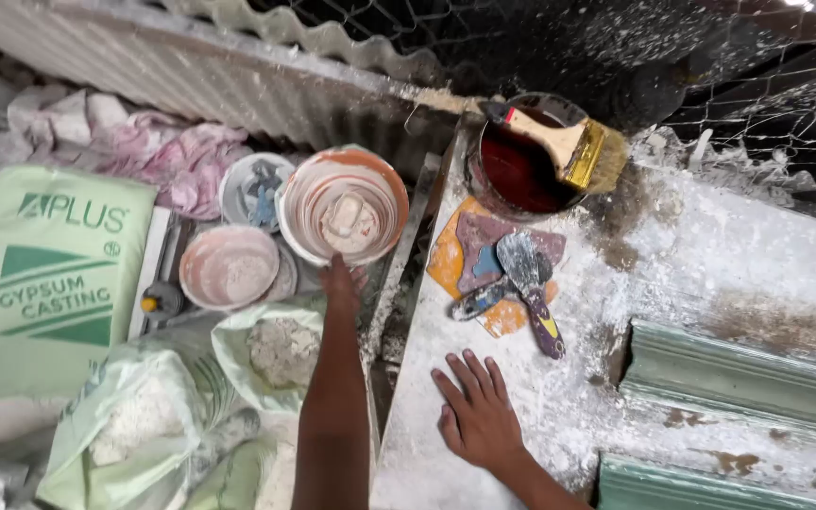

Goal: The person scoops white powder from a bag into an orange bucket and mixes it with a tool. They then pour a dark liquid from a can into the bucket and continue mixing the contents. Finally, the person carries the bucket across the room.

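right hand (477, 416) flat on table (710, 246); left hand (340, 283) touching bowl (344, 203)

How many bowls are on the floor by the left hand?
3: a big bowl at the left hand, a pinkish bowl left of it, and a small grey bowl behind. Others may be hidden.

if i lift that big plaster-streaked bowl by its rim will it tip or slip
The bowl is probably light: little seems to be inside. Its rim, where the left hand touches, is smeared, so likely slippery or chalky. Lifted from one side, it would likely tilt toward the smaller bowl.
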